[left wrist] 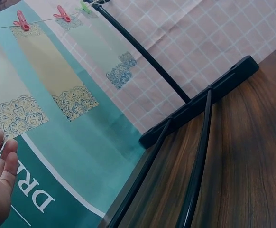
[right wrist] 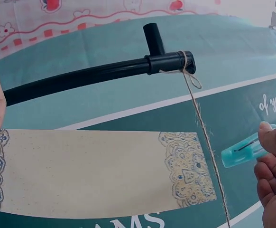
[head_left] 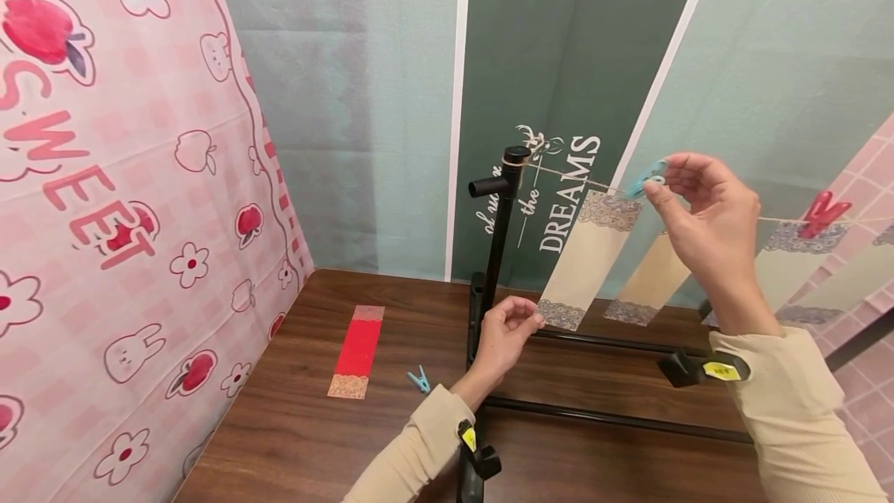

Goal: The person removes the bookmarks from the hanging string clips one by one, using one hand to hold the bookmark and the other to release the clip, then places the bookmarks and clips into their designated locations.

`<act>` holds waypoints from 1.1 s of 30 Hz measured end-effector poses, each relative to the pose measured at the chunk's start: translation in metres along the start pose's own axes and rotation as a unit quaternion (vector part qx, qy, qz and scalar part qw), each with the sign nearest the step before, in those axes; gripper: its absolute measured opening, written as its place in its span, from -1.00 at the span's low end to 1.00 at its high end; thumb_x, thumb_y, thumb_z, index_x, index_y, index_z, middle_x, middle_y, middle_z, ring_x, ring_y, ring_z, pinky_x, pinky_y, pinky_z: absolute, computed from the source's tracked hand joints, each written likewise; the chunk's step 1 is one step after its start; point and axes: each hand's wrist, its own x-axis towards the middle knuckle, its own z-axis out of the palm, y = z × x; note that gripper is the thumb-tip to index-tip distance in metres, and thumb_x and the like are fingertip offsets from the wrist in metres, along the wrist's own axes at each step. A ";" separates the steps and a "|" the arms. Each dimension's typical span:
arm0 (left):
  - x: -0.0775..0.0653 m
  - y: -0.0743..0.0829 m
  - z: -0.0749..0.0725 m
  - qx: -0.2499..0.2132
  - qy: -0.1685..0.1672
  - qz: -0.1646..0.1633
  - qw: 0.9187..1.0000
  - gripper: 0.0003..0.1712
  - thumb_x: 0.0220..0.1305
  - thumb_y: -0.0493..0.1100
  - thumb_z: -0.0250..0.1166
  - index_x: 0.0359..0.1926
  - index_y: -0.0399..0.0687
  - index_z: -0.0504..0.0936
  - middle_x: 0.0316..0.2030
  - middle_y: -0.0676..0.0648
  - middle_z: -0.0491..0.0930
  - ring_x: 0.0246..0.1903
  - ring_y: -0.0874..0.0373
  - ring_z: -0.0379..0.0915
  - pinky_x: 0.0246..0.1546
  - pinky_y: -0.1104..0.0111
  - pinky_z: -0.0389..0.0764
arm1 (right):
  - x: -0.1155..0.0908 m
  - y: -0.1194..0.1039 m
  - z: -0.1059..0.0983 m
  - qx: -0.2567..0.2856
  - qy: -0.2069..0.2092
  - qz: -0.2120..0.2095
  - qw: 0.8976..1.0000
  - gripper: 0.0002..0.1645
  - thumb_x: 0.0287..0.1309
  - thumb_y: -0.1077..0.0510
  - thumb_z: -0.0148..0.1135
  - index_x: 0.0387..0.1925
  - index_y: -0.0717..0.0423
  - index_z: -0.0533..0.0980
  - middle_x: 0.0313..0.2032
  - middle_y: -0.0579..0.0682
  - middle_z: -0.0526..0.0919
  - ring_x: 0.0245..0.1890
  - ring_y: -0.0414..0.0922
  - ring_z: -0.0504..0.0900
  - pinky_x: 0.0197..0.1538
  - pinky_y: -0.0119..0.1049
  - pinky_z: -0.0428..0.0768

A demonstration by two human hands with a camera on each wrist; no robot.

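A cream paper strip (head_left: 592,262) with lace-patterned ends hangs by the twine (head_left: 559,175), its top edge right at the string. My left hand (head_left: 504,336) pinches the strip's lower corner between thumb and fingertips. A light-blue clothespin (right wrist: 244,149) is gripped between the thumb and fingers of my right hand (head_left: 719,231). In the right wrist view the pin's tip points at the twine, a little apart from it and the strip's patterned top end. A tan strip (head_left: 649,282) hangs just behind, under my right hand.
A black rack (head_left: 497,247) stands on the wooden table (head_left: 279,418), twine tied round its post. Further strips hang to the right, one under a red clothespin (head_left: 824,214). A red strip (head_left: 358,348) and a blue clothespin (head_left: 419,379) lie left of the rack.
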 end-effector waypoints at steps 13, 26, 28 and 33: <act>-0.013 0.026 -0.012 -0.017 -0.012 0.011 1.000 -0.88 0.22 -0.48 0.27 -0.21 -0.46 0.55 -0.31 -0.34 0.59 -0.27 -0.22 0.61 -0.25 0.41 0.63 | -0.011 -0.003 -0.002 -0.057 -0.037 0.013 0.998 -0.61 0.12 0.37 0.34 0.02 0.23 0.53 -0.22 -0.06 0.60 -0.20 -0.18 0.56 -0.08 -0.56 0.50; -0.020 0.029 -0.026 -0.033 -0.030 0.011 0.999 -0.86 0.25 -0.51 0.22 -0.17 -0.55 0.50 -0.28 -0.44 0.54 -0.22 -0.37 0.55 -0.18 0.32 0.65 | -0.028 0.004 -0.001 -0.048 -0.062 0.015 0.997 -0.62 0.18 0.38 0.28 0.04 0.19 0.49 -0.25 -0.19 0.64 -0.21 -0.25 0.59 -0.06 -0.58 0.50; -0.021 0.030 -0.028 -0.037 -0.034 0.011 0.999 -0.85 0.25 -0.51 0.21 -0.16 -0.56 0.49 -0.27 -0.46 0.53 -0.21 -0.39 0.54 -0.19 0.37 0.64 | -0.031 0.006 -0.001 -0.053 -0.064 0.013 0.996 -0.62 0.18 0.37 0.28 0.04 0.20 0.49 -0.24 -0.20 0.64 -0.21 -0.26 0.59 -0.06 -0.58 0.50; -0.024 0.032 -0.033 -0.035 -0.036 0.010 0.999 -0.86 0.26 -0.50 0.21 -0.17 -0.53 0.50 -0.28 -0.42 0.53 -0.21 -0.38 0.54 -0.19 0.38 0.63 | -0.036 0.007 0.001 -0.048 -0.067 0.016 0.996 -0.62 0.21 0.37 0.25 0.07 0.20 0.48 -0.21 -0.16 0.63 -0.20 -0.25 0.57 -0.04 -0.58 0.50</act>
